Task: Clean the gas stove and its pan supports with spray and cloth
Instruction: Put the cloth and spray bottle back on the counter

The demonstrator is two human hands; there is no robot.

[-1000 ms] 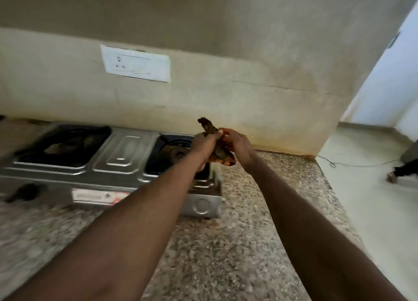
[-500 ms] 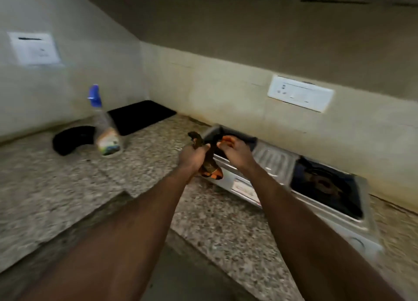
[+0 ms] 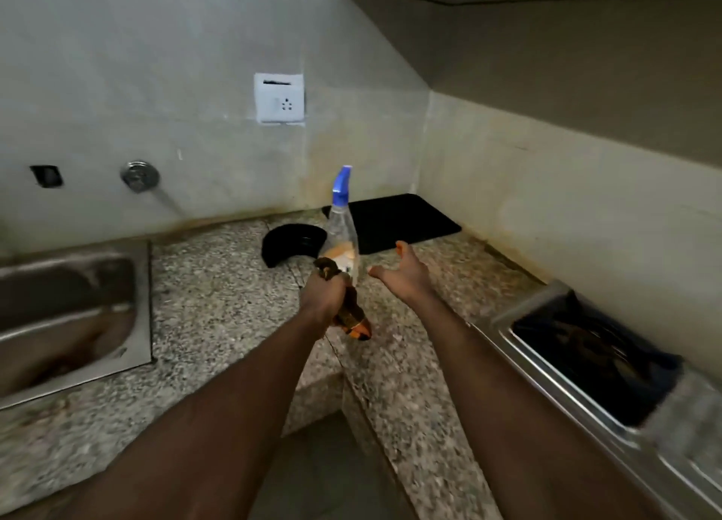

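Note:
My left hand (image 3: 325, 297) is clenched around a bunched brown and orange cloth (image 3: 353, 316), whose ends stick out above and below the fist. A clear spray bottle (image 3: 340, 242) with a blue nozzle stands upright on the granite counter just beyond that fist. My right hand (image 3: 406, 271) is spread open, a short way to the right of the bottle and not touching it. The steel gas stove (image 3: 562, 367) lies at the right edge, with one dark burner well and its pan support showing.
A steel sink (image 3: 74, 316) is set in the counter at the left, with a wall tap (image 3: 140, 175) above it. Two black pieces lie in the corner behind the bottle: a curved one (image 3: 291, 242) and a flat square one (image 3: 398, 218). The counter (image 3: 218, 297) forms an L.
My view has swung left from the stove to the corner and sink. My right hand has let go of the cloth and opened toward the spray bottle, which is now much closer.

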